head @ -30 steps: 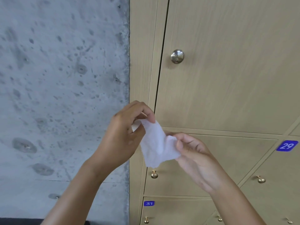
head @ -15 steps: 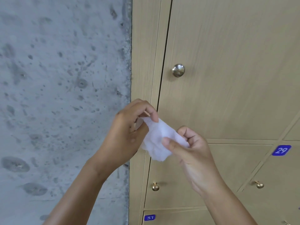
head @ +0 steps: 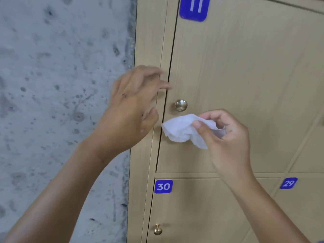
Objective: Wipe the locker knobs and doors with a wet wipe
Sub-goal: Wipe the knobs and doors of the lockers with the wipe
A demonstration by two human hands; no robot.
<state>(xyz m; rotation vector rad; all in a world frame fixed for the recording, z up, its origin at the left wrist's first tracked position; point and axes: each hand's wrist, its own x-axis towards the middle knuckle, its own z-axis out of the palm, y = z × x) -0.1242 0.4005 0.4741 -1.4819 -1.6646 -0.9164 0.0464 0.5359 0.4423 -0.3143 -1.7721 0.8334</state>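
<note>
Backdrop: rough grey concrete wall is seen at the left, with pale wood-grain lockers filling the right.
Door: locker door under the blue 11 plate is faced, smooth and flat; the 30 plate and 29 plate mark the doors below.
Knob: round silver knob is set near the door's left edge; hard and glossy, likely slippery once wetted.
Wipe: wet wipe is held crumpled just below the knob, apparently clear of it; white, limp, light, easily bunched.
Right hand: right hand is closed on the wipe, pinched between thumb and fingers.
Left hand: left hand is blurred, spread open, nothing held.
Handling: best gripped as a wad so a padded face can be cupped around the knob.
Lower knob: small brass knob is untouched.
</note>
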